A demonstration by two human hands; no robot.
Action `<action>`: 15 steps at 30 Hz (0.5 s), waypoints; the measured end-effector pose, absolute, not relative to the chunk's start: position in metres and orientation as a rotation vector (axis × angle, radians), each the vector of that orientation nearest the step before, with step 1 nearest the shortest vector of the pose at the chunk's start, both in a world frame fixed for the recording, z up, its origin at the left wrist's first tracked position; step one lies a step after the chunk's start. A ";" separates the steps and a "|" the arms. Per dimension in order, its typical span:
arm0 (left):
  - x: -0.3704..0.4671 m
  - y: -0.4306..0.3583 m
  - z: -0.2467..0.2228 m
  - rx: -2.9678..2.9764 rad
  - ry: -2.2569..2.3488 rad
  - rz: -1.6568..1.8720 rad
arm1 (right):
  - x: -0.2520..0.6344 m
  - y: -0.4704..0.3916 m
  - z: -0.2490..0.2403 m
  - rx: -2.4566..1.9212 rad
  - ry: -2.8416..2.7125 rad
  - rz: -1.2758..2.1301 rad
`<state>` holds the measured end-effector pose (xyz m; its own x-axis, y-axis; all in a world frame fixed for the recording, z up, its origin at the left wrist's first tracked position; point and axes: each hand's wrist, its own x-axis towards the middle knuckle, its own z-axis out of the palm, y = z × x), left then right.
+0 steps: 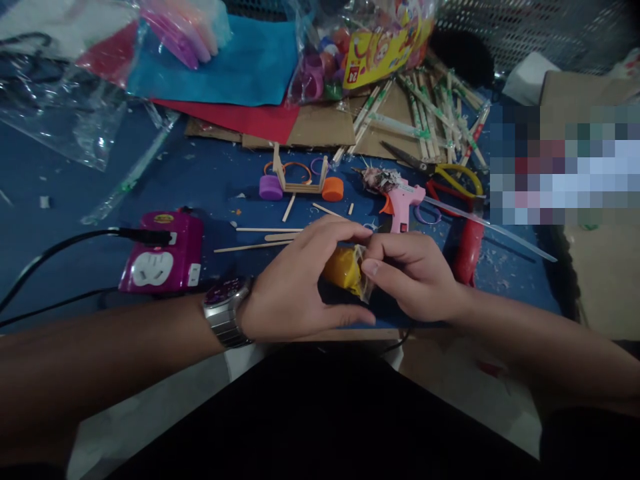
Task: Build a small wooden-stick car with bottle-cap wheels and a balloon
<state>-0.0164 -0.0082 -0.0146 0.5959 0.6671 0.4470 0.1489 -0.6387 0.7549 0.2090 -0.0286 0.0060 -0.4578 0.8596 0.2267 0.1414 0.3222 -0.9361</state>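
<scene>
1 yellow packet (343, 269), clear wrapper (369, 291).
Right hand (417, 275) pinches wrapper end; left hand (290, 283) curves around packet, grip unclear.

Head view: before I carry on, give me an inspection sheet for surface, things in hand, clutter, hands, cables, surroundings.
Surface: blue tabletop, strewn with small scraps.
Things in hand: yellow packet in clear wrap, between the hands.
Clutter: stick frame with purple and orange discs, pink glue gun, scissors, wooden sticks, bag of colourful items.
Hands: left hand curves around the packet, grip unclear; right hand pinches the wrap's edge.
Cables: black cable plugged into the purple box; second cable below it.
Surroundings: mesh panel behind, cardboard at right; pixelation hides part there.
</scene>
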 end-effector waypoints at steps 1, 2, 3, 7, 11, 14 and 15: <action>-0.016 -0.009 -0.014 2.145 0.648 0.981 | 0.209 -0.029 0.006 -0.886 -1.803 1.205; -0.016 -0.009 -0.014 2.147 0.655 0.996 | 0.208 -0.029 0.006 -0.882 -1.788 1.220; -0.017 -0.009 -0.013 2.146 0.655 1.010 | 0.208 -0.030 0.007 -0.881 -1.776 1.228; -0.018 -0.010 -0.009 2.118 0.602 1.047 | 0.208 -0.030 0.008 -0.896 -1.784 1.187; -0.020 -0.010 -0.005 2.007 0.625 1.005 | 0.209 -0.029 0.008 -0.906 -1.782 1.159; -0.020 -0.010 -0.004 1.916 0.655 0.967 | 0.210 -0.028 0.008 -0.909 -1.769 1.162; -0.020 -0.010 -0.004 1.903 0.648 0.972 | 0.210 -0.028 0.008 -0.908 -1.770 1.164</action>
